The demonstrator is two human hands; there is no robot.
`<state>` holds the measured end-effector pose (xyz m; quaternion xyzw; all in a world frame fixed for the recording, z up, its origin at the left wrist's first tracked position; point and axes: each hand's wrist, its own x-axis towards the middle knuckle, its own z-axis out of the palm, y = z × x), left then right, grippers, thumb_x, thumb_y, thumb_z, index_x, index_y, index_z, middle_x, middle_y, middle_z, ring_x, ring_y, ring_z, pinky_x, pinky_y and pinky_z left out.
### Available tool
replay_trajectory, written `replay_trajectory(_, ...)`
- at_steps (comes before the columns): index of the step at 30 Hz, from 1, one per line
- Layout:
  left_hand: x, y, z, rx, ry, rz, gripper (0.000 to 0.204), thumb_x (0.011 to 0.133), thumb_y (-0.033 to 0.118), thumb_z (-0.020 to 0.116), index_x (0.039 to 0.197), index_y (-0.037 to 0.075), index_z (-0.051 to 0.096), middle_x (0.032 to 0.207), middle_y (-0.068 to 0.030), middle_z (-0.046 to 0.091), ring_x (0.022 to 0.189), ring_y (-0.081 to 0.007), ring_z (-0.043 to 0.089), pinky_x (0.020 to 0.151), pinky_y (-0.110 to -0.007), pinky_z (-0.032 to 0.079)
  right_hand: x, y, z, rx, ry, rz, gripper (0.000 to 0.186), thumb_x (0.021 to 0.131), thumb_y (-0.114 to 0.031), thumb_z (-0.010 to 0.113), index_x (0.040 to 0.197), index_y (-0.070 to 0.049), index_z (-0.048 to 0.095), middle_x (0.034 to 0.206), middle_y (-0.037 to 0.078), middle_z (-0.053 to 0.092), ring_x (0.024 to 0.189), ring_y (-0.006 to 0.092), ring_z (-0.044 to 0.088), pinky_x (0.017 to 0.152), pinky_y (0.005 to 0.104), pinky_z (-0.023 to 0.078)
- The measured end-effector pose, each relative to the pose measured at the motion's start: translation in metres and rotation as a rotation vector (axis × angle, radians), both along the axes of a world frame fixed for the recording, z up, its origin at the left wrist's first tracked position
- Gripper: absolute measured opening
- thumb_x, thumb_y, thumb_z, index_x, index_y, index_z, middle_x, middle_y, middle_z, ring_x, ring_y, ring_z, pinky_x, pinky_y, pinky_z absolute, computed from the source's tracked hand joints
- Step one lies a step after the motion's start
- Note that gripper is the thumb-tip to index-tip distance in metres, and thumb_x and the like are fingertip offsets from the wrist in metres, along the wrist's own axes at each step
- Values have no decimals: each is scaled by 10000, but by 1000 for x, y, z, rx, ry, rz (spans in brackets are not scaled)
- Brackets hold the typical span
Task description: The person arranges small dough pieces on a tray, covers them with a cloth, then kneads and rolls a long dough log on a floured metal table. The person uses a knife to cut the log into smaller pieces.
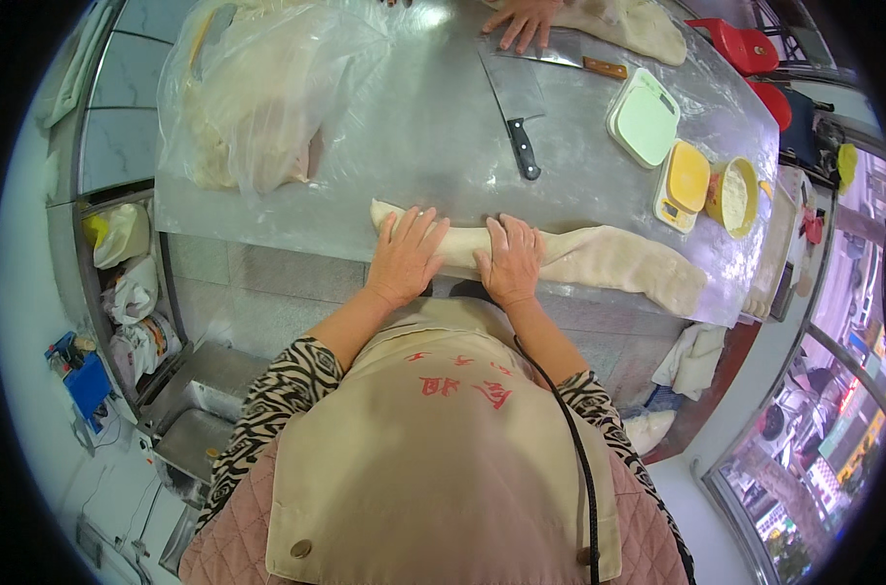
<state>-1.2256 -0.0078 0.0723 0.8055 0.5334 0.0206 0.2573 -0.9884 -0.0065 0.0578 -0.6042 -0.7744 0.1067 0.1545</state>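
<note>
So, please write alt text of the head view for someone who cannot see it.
A person's left hand and right hand rest on a long roll of dough along the near edge of a metal table. Beyond lie two cleavers, a green scale, a yellow scale, a yellow bowl and a plastic-covered pale mass; another person's hand shows at the top.

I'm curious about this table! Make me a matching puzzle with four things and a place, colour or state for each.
Things
1. long dough roll
2. clear plastic sheet
3. farther kitchen scale
4. bowl

Descriptions
A. holding white powder
B. pale green
C. under the left hand and right hand
D. at the left end of the table

Pairs: 1-C, 2-D, 3-B, 4-A
</note>
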Motion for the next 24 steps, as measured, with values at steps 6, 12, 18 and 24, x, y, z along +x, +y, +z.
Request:
replay_trajectory(6, 14, 29, -55, 294, -32, 180, 640, 1020, 416, 610, 1595, 158, 496, 1645, -125, 455, 1516, -379, 405, 1245, -630, 238, 3, 50, -23, -116, -4, -30, 447, 890, -365, 768, 1254, -115, 700, 1296, 123, 623, 1230, 337, 569, 1124, 543, 365)
replay_trajectory(12, 2, 68, -43, 248, -137, 115, 494, 1040, 390, 563, 1472, 154, 595, 1560, -126, 550, 1446, -369, 492, 1216, -605, 280, 9, 63, -11, -137, 190, -73, 346, 988, -393, 702, 1173, -104, 739, 1152, 126, 697, 1117, 351, 645, 1060, 509, 448)
replay_trajectory(18, 44, 104, -32, -4, -374, 199, 448, 1096, 431, 442, 1095, 86, 727, 1041, -153, 759, 984, -387, 698, 926, -508, 507, 93, 88, -4, -249, 424, -404, 440, 1098, -411, 507, 1107, -54, 764, 996, 204, 782, 932, 420, 741, 869, 510, 567)
replay_trajectory(24, 63, 107, -12, -385, -268, 94, 533, 1082, 450, 452, 833, 56, 710, 941, -207, 744, 925, -396, 699, 852, -524, 528, 124, 59, 26, -557, -63, -105, 535, 1070, -531, 529, 1082, -55, 775, 992, 220, 771, 1013, 440, 725, 901, 522, 554)
